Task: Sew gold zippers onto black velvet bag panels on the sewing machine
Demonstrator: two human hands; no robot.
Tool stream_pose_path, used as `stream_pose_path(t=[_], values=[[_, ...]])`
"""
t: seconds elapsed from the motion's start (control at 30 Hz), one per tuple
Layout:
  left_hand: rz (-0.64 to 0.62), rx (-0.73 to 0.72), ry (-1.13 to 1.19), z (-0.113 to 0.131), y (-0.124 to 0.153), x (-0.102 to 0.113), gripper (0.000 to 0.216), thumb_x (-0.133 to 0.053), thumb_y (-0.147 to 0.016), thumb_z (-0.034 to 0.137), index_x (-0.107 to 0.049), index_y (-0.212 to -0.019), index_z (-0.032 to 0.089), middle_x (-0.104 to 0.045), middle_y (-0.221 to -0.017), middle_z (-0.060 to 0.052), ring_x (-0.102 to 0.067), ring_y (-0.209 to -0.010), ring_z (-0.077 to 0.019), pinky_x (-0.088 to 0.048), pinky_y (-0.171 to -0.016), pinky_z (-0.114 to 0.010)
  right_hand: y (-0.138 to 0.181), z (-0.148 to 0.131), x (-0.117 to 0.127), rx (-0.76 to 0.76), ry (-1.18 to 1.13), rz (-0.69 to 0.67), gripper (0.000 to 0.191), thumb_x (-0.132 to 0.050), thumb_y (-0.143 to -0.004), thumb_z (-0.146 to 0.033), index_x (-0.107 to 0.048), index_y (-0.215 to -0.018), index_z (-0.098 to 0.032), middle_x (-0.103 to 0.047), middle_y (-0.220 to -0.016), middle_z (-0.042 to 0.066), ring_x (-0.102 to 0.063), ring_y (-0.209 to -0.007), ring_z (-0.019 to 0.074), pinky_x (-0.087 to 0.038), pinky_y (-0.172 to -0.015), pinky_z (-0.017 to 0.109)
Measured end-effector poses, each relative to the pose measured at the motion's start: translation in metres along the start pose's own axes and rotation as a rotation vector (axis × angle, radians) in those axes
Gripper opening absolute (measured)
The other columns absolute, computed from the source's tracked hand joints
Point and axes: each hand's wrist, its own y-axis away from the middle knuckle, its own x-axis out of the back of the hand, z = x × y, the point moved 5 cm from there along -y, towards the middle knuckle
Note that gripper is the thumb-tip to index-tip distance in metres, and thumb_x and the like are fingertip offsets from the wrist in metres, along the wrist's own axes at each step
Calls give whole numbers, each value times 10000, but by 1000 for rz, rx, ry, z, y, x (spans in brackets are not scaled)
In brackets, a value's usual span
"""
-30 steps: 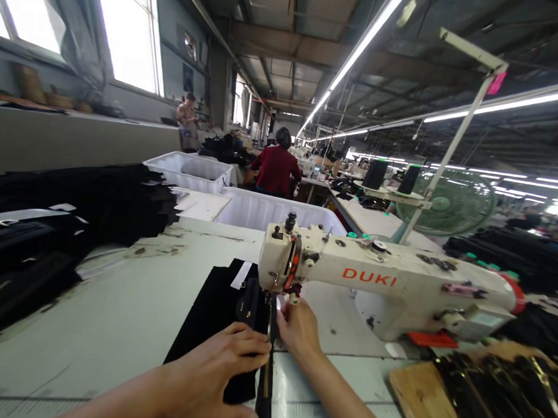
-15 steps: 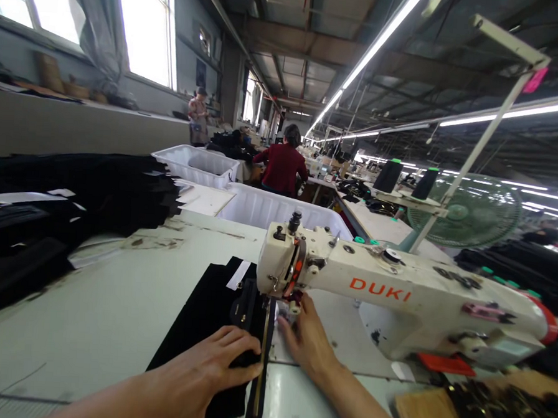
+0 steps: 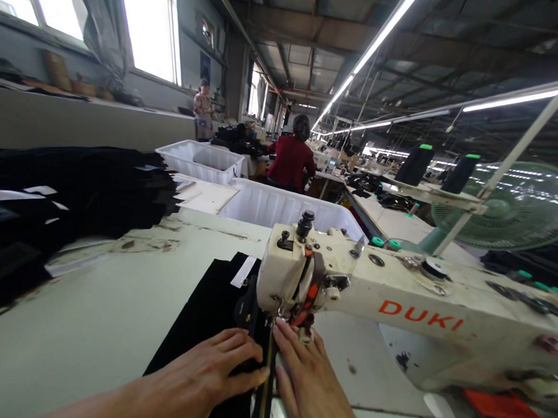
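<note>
A black fabric panel (image 3: 199, 311) lies under the head of a white sewing machine (image 3: 396, 290). Along its right side runs a black zipper tape with a gold-coloured line of teeth (image 3: 264, 395), leading to the needle area. My left hand (image 3: 224, 368) rests on the panel, fingers slightly bent and thumb apart, tips beside the tape. On the tape's other side my right hand (image 3: 305, 372) lies with fingers stretched forward, fingertips close to the presser foot, which is partly hidden. A white strip (image 3: 244, 272) and a black tab (image 3: 244, 310) lie on the panel.
Stacked black pieces (image 3: 97, 187) cover the table's left. Behind the machine stand white plastic bins (image 3: 288, 206). Black thread cones (image 3: 414, 166) and a green fan (image 3: 508, 208) are at right. A person in red (image 3: 291, 160) sits ahead; another (image 3: 203, 110) stands by the wall.
My right hand has come from beneath the machine head onto the zipper tape, its fingers now stretched forward. My left hand stays beside the tape. The view has shifted closer to the machine.
</note>
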Motion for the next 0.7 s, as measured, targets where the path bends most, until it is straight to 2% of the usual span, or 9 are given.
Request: stream_pose_path(t=[0.07, 0.23, 0.4, 0.6, 0.7], values=[[-27, 14, -10, -10, -2, -3, 853, -822, -681, 373, -433, -1441, 377, -525, -1414, -27, -483, -1301, -342, -319, -1147, -485, 0, -1, 4, 13, -4, 52, 490, -485, -887, -148, -496, -1376, -191, -618, -1288, 99, -587, -1173, 277, -445, -1038, 528], [-66, 26, -19, -24, -8, -7, 820, -724, -765, 563, -384, -1477, 342, -485, -1449, -84, -413, -1350, -388, -314, -1127, -556, -5, -10, 21, 131, -144, 186, 431, -447, -807, -37, -606, -1173, -201, -681, -1128, 60, -636, -1063, 204, -499, -998, 404], [-39, 3, -16, -18, -7, -6, 846, -775, -758, 369, -342, -1485, 387, -476, -1468, -53, -467, -1324, -335, -322, -1141, -499, -6, -11, 20, 142, -194, 158, 451, -460, -768, -32, -602, -1160, -204, -690, -1044, 48, -649, -1009, 203, -517, -979, 410], [-69, 79, 30, -29, -4, -13, 824, -752, -771, 457, -344, -1483, 388, -394, -1529, -72, -376, -1370, -401, -356, -1095, -571, 2, -8, 4, 96, -72, 145, 461, -501, -781, -89, -591, -1227, -166, -675, -1162, 95, -643, -1068, 262, -538, -959, 438], [-43, 105, 37, -38, -4, -18, 870, -773, -748, 459, -325, -1491, 381, -368, -1543, -79, -365, -1371, -415, -363, -1088, -573, 6, -6, -3, 57, -17, 141, 499, -522, -794, -129, -565, -1291, -160, -649, -1231, 105, -621, -1122, 298, -539, -957, 476]])
